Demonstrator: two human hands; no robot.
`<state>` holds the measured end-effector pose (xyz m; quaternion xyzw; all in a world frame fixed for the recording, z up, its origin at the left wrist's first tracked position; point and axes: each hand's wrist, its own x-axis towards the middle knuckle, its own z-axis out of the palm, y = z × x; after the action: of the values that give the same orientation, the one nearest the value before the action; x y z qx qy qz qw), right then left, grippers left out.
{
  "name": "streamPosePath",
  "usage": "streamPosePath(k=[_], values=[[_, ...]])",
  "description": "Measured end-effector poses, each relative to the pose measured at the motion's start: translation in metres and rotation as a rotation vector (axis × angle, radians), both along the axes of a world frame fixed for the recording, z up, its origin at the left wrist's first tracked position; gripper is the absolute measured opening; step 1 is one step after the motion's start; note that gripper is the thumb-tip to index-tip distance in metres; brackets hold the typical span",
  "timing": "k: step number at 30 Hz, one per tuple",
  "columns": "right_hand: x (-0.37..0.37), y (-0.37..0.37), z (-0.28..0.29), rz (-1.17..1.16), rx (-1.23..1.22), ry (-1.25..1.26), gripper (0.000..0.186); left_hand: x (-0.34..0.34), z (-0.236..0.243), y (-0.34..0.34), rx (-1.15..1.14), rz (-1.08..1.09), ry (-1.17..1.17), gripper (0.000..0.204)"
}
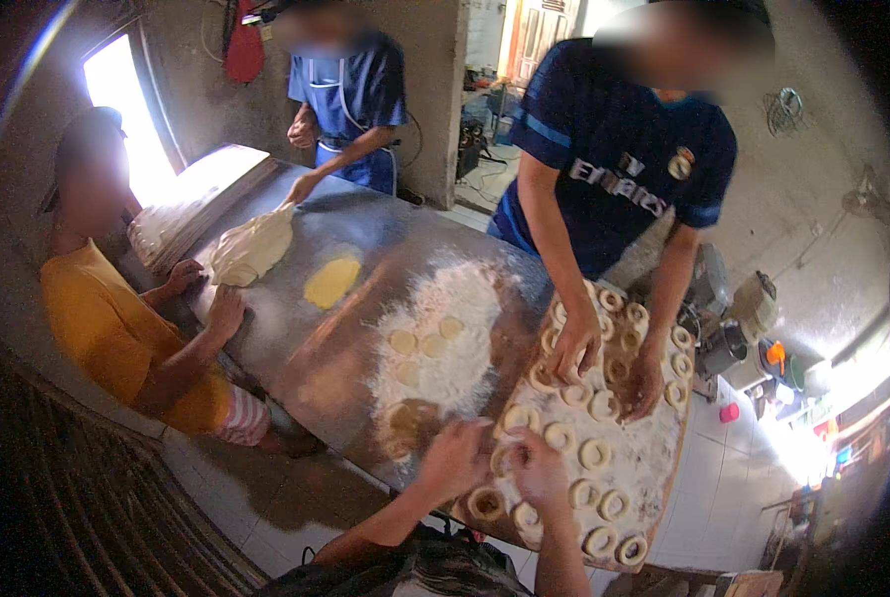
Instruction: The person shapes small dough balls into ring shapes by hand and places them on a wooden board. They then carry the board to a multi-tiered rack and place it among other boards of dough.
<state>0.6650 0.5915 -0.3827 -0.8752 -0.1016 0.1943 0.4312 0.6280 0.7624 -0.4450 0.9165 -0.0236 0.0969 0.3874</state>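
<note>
My left hand and my right hand meet at the near left of a floured board covered in several pale dough rings. The fingertips of both hands are curled close together over a ring at the board's left edge; what is between them is blurred. To their left, loose flour with several flat dough discs is spread on the steel table.
Across the board, a co-worker in dark blue handles rings. A person in an apron pulls a large dough mass; another in yellow has hands at the table's left edge. Yellow dough lies mid-table; pots stand right.
</note>
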Motion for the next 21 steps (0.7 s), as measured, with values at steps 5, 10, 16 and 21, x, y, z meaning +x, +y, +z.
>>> streamPosePath(k=[5, 10, 16, 21], values=[[0.031, 0.150, -0.069, 0.622, -0.145, -0.368, 0.030, -0.040, -0.038, 0.128, -0.114, 0.316, 0.276, 0.036], [0.051, 0.180, -0.072, 0.797, -0.409, -0.571, 0.030, -0.050, -0.037, 0.159, -0.194, 0.313, 0.277, 0.036], [0.054, 0.159, -0.055, 0.232, 0.166, 0.184, 0.038, -0.019, -0.025, 0.160, -0.383, 0.143, 0.234, 0.041], [0.044, 0.137, -0.057, 0.043, 0.537, 0.206, 0.051, 0.002, 0.020, 0.155, -0.480, 0.088, 0.250, 0.043]])
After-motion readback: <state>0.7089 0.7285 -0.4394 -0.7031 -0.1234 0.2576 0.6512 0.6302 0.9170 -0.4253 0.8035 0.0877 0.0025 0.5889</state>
